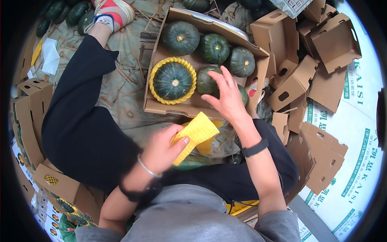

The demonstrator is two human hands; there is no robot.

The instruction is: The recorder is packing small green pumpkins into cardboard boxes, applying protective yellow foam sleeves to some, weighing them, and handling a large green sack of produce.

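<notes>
My left hand (pixel 163 147) is closed on a yellow foam net sleeve (pixel 197 130), held bunched in front of the cardboard box (pixel 159 107). Over the box's near right part, my right hand (pixel 229 99) has thumb and fingers spread beside a small green pumpkin (pixel 206 81); whether they touch it I cannot tell. To its left, a green pumpkin (pixel 172 82) sits upright with a yellow foam net (pixel 155 94) around it. Bare green pumpkins fill the far row: a large one (pixel 180 38), a middle one (pixel 213 48) and a right one (pixel 241 62). Another (pixel 243 95) is partly hidden by my right hand.
Several folded cardboard boxes (pixel 278 40) lie piled on the right, beside white printed boards (pixel 358 137). More cardboard boxes (pixel 30 105) stand at the left. Loose pumpkins (pixel 76 14) rest at the far left on a patterned cloth (pixel 129 113) strewn with dry stalks.
</notes>
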